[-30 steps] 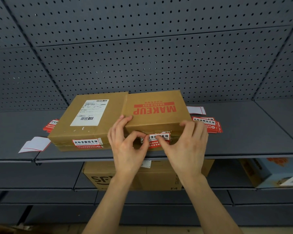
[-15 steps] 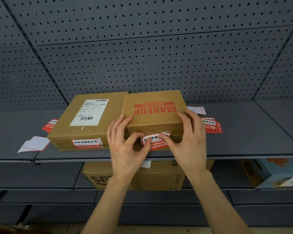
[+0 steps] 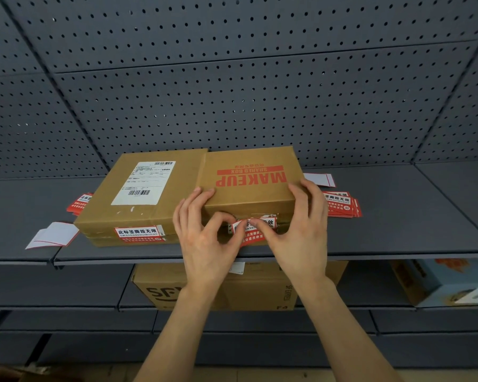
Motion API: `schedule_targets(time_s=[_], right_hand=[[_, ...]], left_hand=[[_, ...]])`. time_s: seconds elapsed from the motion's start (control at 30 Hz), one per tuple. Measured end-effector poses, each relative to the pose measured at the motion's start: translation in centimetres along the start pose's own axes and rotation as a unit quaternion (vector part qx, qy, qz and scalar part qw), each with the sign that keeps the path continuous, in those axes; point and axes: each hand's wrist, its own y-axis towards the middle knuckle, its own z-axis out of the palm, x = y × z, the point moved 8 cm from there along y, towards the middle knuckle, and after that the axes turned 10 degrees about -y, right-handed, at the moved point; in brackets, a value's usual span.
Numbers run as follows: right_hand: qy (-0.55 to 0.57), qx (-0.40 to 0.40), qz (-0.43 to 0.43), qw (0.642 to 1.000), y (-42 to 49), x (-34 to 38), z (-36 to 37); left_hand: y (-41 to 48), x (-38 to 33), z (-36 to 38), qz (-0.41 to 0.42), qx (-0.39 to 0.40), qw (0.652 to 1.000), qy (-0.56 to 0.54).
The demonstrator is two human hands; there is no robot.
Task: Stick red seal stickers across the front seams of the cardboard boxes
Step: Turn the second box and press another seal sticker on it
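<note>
Pressing inward, our thumbs have met on the sticker (image 3: 269, 222) (across the front seam of the box (image 3: 249, 197)); our left hand (image 3: 204, 238) and right hand (image 3: 298, 235) clasp the box, fingers curled over its top. It seems stuck down, though partly hidden.

Pegboard (image 3: 232, 92): dark grey-blue, regular grid of small dark holes. Shelf (image 3: 398, 230): same dark grey, plain. Left box (image 3: 182, 194): brown cardboard; label (image 3: 144, 183) white, black barcode. Right box (image 3: 249, 197): brown, red "MAKEUP" print. Left seal sticker (image 3: 138, 233), right seal sticker (image 3: 268, 223): red, white band, black characters. Sticker stack (image 3: 341, 205): red, white. Backing paper (image 3: 53, 234): white, red edge. Lower box (image 3: 160, 293): brown, black letters.
</note>
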Motion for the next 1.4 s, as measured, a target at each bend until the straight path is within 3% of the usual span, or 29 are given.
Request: schedule_targets(time_s=[0.5, 0.9, 1.23, 1.4], right_hand=[[0.024, 0.005, -0.007, 1.000, -0.1, -0.4, 0.1], [0.056, 0.030, -0.070, 0.995, 0.5, -2.0, -0.7], [0.014, 0.060, -0.103, 0.993, 0.0, -2.4, 0.0], [-0.016, 0.063, -0.099, 0.993, -0.5, -2.0, 0.7]], left_hand=[[0.0, -0.1, -0.3, -0.008, -0.017, 1.000, 0.002], [0.2, 1.5, -0.6, 0.009, 0.016, 1.000, -0.021], [-0.4, 1.1, -0.2, -0.017, 0.055, 0.998, -0.037], [-0.8, 0.7, 1.3, 0.006, 0.060, 0.998, 0.014]])
